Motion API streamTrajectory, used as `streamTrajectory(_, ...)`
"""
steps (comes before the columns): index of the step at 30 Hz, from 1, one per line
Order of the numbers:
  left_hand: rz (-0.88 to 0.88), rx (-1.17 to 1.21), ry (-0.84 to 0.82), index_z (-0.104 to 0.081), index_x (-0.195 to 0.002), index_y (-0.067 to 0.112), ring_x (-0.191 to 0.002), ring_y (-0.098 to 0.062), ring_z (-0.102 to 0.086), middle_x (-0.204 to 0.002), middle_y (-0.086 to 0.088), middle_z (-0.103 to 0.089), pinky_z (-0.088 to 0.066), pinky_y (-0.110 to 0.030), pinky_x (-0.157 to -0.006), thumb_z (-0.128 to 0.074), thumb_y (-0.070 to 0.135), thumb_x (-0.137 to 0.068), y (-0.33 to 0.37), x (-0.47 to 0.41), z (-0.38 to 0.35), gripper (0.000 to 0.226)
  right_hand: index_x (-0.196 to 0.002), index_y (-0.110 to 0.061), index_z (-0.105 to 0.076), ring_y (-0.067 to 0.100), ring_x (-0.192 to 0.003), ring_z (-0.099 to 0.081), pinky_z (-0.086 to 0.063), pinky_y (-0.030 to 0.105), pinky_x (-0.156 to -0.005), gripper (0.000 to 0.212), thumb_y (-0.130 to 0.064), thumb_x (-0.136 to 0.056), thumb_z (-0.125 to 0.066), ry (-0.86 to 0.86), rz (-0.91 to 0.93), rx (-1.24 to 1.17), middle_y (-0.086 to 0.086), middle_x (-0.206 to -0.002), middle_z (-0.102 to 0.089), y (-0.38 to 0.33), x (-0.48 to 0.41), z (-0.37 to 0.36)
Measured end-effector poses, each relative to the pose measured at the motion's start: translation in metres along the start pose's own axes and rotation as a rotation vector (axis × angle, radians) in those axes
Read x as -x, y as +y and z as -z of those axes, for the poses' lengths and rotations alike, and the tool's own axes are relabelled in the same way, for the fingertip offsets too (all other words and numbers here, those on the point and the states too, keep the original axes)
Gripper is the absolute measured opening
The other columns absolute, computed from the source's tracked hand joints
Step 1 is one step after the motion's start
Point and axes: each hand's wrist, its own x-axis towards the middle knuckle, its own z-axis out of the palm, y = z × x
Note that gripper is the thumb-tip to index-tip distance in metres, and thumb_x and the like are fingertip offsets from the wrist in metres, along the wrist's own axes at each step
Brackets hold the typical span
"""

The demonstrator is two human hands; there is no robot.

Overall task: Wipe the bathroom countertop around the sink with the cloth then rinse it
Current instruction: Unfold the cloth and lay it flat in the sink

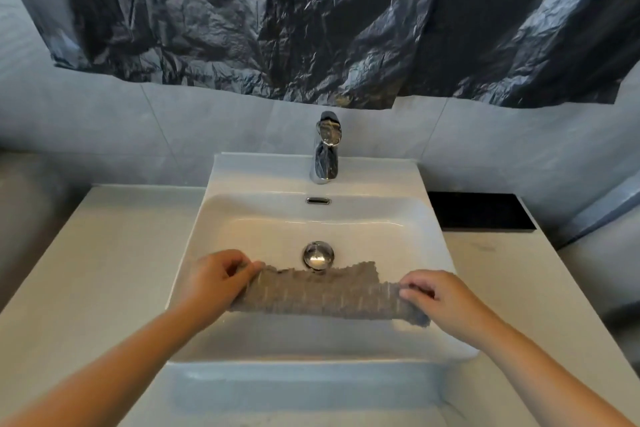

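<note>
A grey textured cloth (325, 293) is stretched flat between both hands over the front half of the white sink basin (249, 218). My left hand (216, 274) pinches the cloth's left end. My right hand (438, 298) pinches its right end. The chrome drain plug (318, 254) shows just beyond the cloth's far edge. The chrome faucet (327, 149) stands at the back of the sink, and no water is running. The pale countertop (104, 253) extends on both sides of the sink.
A black tray (481, 211) lies on the countertop at the back right. Crumpled dark plastic sheeting (311, 17) covers the wall above the faucet. Grey tiles (104, 121) line the wall behind the counter.
</note>
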Motion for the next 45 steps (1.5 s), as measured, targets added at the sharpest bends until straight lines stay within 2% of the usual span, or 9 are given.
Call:
streamTrajectory(4, 0.033, -0.124, -0.174, -0.062, -0.066, 0.009, -0.049, -0.009, -0.045, -0.057, -0.006, -0.056, -0.034, -0.023, -0.05, -0.062, 0.04, -0.086, -0.027, 0.021, -0.027, 0.036, -0.077, -0.032, -0.063, 0.008, -0.07, -0.059, -0.044, 0.02, -0.064, 0.016, -0.026, -0.091, -0.058, -0.132, -0.108, 0.048, -0.008, -0.074, -0.064, 0.025, 0.01, -0.033)
streamTrajectory(9, 0.0, -0.067, -0.12, -0.058, -0.063, 0.017, -0.055, -0.013, -0.05, -0.057, 0.0, -0.056, -0.038, -0.028, -0.054, -0.06, 0.036, -0.089, -0.031, 0.013, -0.035, 0.032, -0.086, -0.033, -0.066, -0.002, -0.086, -0.062, -0.048, 0.014, -0.071, 0.009, -0.024, -0.088, -0.065, -0.018, -0.134, -0.046, -0.015, -0.086, -0.069, 0.028, -0.005, -0.035)
streamTrajectory(14, 0.065, -0.069, -0.101, -0.06, -0.069, 0.022, -0.067, -0.014, -0.056, -0.068, 0.003, -0.062, -0.047, -0.032, -0.064, -0.057, 0.026, -0.092, -0.043, -0.006, -0.041, 0.023, -0.108, -0.027, -0.064, 0.007, -0.101, -0.058, -0.044, 0.019, -0.081, 0.023, -0.014, -0.09, -0.061, -0.065, -0.177, -0.008, -0.01, -0.107, -0.065, 0.041, -0.032, -0.038)
streamTrajectory(23, 0.139, -0.297, -0.053, -0.063, -0.083, 0.019, -0.072, -0.013, -0.053, -0.087, 0.001, -0.057, -0.045, -0.029, -0.063, -0.051, 0.031, -0.095, -0.054, -0.027, -0.066, 0.021, -0.089, -0.027, -0.067, 0.007, -0.086, -0.06, -0.043, 0.012, -0.074, 0.011, -0.017, -0.09, -0.061, 0.017, -0.129, 0.068, -0.007, -0.092, -0.066, 0.038, -0.083, -0.055)
streamTrajectory(29, -0.065, -0.368, -0.22, -0.058, -0.106, 0.028, -0.089, -0.009, -0.047, -0.097, 0.009, -0.055, -0.036, -0.021, -0.075, -0.063, 0.042, -0.085, -0.062, -0.039, -0.072, 0.026, -0.118, -0.024, -0.061, 0.01, -0.101, -0.056, -0.041, 0.015, -0.085, 0.029, -0.021, -0.089, -0.063, -0.056, -0.058, 0.307, -0.009, -0.111, -0.059, 0.049, -0.097, -0.061)
streamTrajectory(33, -0.079, -0.489, -0.289, -0.062, -0.085, 0.026, -0.084, -0.009, -0.044, -0.087, 0.01, -0.05, -0.037, -0.021, -0.071, -0.065, 0.042, -0.082, -0.055, -0.052, -0.072, 0.017, -0.086, -0.026, -0.059, 0.011, -0.09, -0.048, -0.045, 0.022, -0.074, 0.004, -0.029, -0.088, -0.06, -0.095, 0.003, 0.445, -0.008, -0.09, -0.049, 0.047, -0.1, -0.06)
streamTrajectory(39, 0.01, -0.309, -0.335, -0.056, -0.079, 0.026, -0.074, -0.011, -0.053, -0.08, 0.007, -0.058, -0.042, -0.023, -0.062, -0.063, 0.03, -0.081, -0.049, -0.062, -0.057, 0.008, -0.067, -0.023, -0.045, 0.011, -0.066, -0.05, -0.038, 0.025, -0.059, 0.022, -0.025, -0.086, -0.057, -0.101, -0.063, 0.286, -0.007, -0.069, -0.05, 0.045, -0.097, -0.051)
streamTrajectory(42, 0.102, -0.286, -0.289, -0.057, -0.088, 0.027, -0.075, -0.009, -0.052, -0.084, 0.007, -0.058, -0.04, -0.024, -0.06, -0.069, 0.039, -0.08, -0.052, -0.067, -0.05, 0.019, -0.057, -0.025, -0.038, 0.013, -0.057, -0.044, -0.033, 0.028, -0.056, 0.037, -0.022, -0.082, -0.065, -0.022, -0.205, 0.039, -0.006, -0.058, -0.042, 0.045, -0.096, -0.04)
streamTrajectory(45, 0.176, -0.202, -0.159, -0.055, -0.107, 0.024, -0.083, -0.014, -0.056, -0.094, 0.003, -0.06, -0.047, -0.029, -0.072, -0.069, 0.039, -0.081, -0.053, -0.063, -0.056, 0.033, -0.054, -0.018, -0.031, 0.014, -0.051, -0.033, -0.025, 0.028, -0.054, 0.046, -0.019, -0.08, -0.068, -0.005, -0.265, -0.067, -0.003, -0.053, -0.029, 0.038, -0.095, -0.036)
